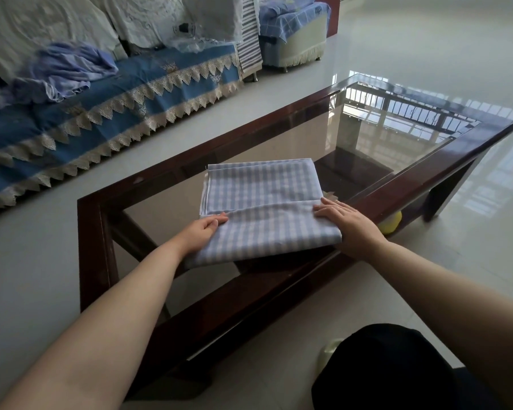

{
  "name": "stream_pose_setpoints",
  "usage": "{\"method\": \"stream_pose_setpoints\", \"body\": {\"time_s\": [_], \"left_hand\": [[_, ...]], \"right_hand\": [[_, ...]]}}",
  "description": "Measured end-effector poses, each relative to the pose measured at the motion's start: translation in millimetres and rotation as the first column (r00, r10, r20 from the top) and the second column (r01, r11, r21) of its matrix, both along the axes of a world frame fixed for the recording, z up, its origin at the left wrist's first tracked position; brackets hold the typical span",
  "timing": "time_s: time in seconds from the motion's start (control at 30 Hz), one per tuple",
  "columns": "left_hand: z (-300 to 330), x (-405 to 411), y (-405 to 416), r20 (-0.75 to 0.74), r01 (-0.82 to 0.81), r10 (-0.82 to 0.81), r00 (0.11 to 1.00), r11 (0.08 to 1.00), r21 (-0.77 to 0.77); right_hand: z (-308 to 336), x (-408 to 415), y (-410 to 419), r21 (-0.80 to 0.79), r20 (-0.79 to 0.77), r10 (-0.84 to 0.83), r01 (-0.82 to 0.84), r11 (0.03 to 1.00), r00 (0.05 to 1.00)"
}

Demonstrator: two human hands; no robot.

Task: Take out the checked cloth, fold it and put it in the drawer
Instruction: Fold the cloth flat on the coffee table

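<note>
In the head view the checked cloth (264, 208) lies folded into a layered rectangle on the near end of the glass-topped table (279, 143), its near edge hanging slightly over the dark wooden frame on the person's side. The left hand (200, 233) rests on the cloth's near-left part, fingers curled loosely onto the upper fold's edge; whether they pinch the fabric or merely press on it cannot be told. The right hand (345, 224) lies flat and open at the cloth's right edge, palm down, gripping nothing. By the look of it, the taking out is done and the folding is well along, perhaps with one more fold or a smoothing pass to go; putting it away is all still ahead, and no drawer is visible here. The glass beyond the cloth is bare toward the far end, giving room to turn or refold. The sofa (107, 119) stands well apart on the left, with open floor between, and a yellow object (393, 224) sits under the table frame near the right hand.
</note>
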State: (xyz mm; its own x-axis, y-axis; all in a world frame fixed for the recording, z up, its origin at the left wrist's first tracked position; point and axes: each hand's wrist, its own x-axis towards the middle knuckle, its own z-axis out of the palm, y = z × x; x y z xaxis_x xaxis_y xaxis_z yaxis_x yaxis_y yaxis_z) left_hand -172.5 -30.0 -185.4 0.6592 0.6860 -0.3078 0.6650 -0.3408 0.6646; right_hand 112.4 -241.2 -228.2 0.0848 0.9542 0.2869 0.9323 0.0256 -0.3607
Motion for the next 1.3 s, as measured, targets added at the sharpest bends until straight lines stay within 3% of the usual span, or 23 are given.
{"method": "stream_pose_setpoints", "body": {"time_s": [0.1,0.17,0.27,0.33,0.37,0.43,0.47,0.53,0.6,0.7,0.77,0.87,1.0,1.13,1.2,1.3], "left_hand": [[14,-1,-4,-0.077,0.002,-0.005,0.997,0.999,-0.039],[32,-7,-8,-0.183,0.062,-0.088,0.979,0.988,-0.145],[62,-17,-19,-0.316,0.109,-0.217,0.924,0.939,-0.326],[79,-26,-29,-0.306,0.057,-0.177,0.935,0.93,-0.364],[81,-32,-30,-0.28,0.055,-0.171,0.945,0.923,-0.38],[76,-43,-34,-0.088,0.021,-0.077,0.993,0.858,-0.513],[70,-48,-34,0.052,-0.024,0.07,0.996,0.795,-0.607],[55,-50,-38,0.238,-0.061,0.313,0.919,0.711,-0.701],[36,-41,-45,0.303,-0.095,0.32,0.898,0.811,-0.577],[15,-20,-50,0.259,-0.225,0.271,0.927,0.955,-0.193],[9,-9,-47,0.2,-0.268,0.248,0.948,0.96,0.084],[2,3,-38,0.091,-0.204,0.186,0.978,0.943,0.265],[1,17,-24,-0.172,-0.226,0.292,0.941,0.919,0.324],[0,14,-19,-0.286,-0.29,0.346,0.893,0.931,0.223],[-2,12,-16,-0.293,-0.295,0.331,0.897,0.942,0.16],[2,10,-17,-0.287,-0.269,0.274,0.918,0.961,0.057]], "right_hand": [[-2,-6,1,0.004,-0.169,-0.111,0.113,0.994,0.979],[0,-9,-2,0.0,-0.248,-0.186,0.192,0.981,0.951],[16,-11,-17,-0.019,-0.29,-0.275,0.282,0.959,0.917],[23,-13,-27,0.047,-0.332,-0.299,0.332,0.942,0.895],[26,-15,-30,0.062,-0.355,-0.311,0.354,0.933,0.882],[29,-16,-27,-0.006,-0.387,-0.376,0.405,0.914,0.842],[31,-16,-21,-0.072,-0.389,-0.43,0.438,0.896,0.815],[33,-14,-5,-0.206,-0.402,-0.547,0.509,0.836,0.735],[33,-13,10,-0.317,-0.416,-0.649,0.567,0.76,0.637],[32,-12,24,-0.423,-0.382,-0.753,0.623,0.658,0.535],[35,-13,28,-0.425,-0.344,-0.776,0.65,0.63,0.529],[42,-9,33,-0.412,-0.268,-0.779,0.664,0.624,0.567],[50,-3,36,-0.53,-0.115,-0.741,0.59,0.609,0.661],[57,-13,31,-0.57,0.143,-0.694,0.632,0.526,0.706],[54,-20,26,-0.57,0.138,-0.674,0.615,0.545,0.726],[45,-20,12,-0.555,-0.055,-0.716,0.575,0.601,0.696]]}}
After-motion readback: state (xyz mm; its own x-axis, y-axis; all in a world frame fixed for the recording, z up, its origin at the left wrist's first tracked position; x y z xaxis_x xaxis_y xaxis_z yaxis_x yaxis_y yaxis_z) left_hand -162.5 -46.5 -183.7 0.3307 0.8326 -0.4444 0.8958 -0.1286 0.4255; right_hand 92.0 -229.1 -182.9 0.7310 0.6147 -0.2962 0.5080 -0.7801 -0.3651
